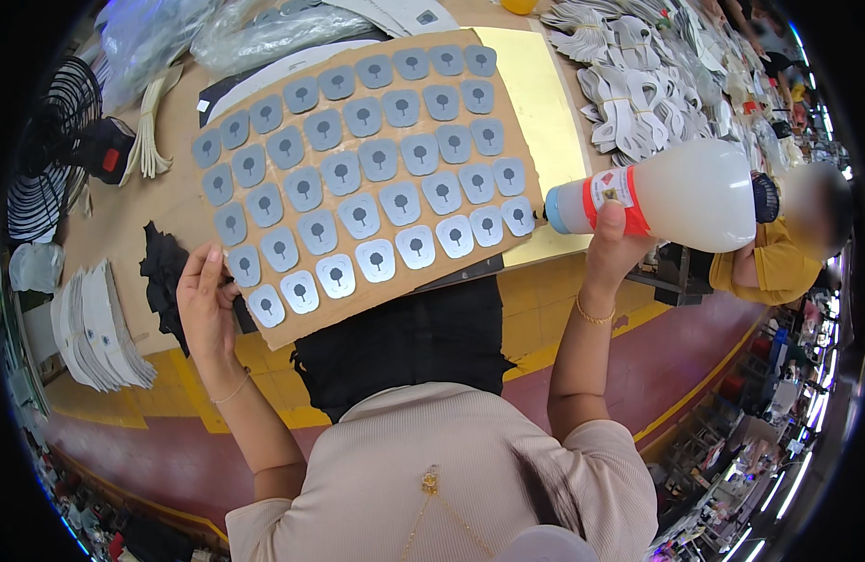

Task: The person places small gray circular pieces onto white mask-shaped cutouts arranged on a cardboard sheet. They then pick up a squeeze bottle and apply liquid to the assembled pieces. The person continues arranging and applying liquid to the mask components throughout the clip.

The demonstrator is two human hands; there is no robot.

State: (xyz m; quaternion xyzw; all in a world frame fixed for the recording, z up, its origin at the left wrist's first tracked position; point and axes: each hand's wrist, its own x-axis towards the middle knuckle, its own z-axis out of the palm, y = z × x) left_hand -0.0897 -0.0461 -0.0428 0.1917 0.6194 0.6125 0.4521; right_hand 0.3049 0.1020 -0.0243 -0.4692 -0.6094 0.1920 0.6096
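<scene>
A brown cardboard sheet [292, 332] lies tilted before me, bearing rows of small grey patches [375, 260], each with a dark tree-like mark. My left hand [206, 295] pinches the sheet's lower left edge between thumb and fingers. In my right hand [620, 245] is a large plastic squeeze bottle [704, 197], held on its side by the neck. The bottle has whitish contents, a red band with a white label, and a light blue collar. Its dark, narrow tip points left, close to the last patch of the bottom row; whether it touches cannot be made out.
A yellow sheet [545, 112] extends under the cardboard's right side. Bundled white cut pieces [629, 103] cover the back right. On the left are a black fan [62, 140], black fabric [161, 281] and stacked white pieces [100, 328]. A person in yellow [779, 262] sits at the right.
</scene>
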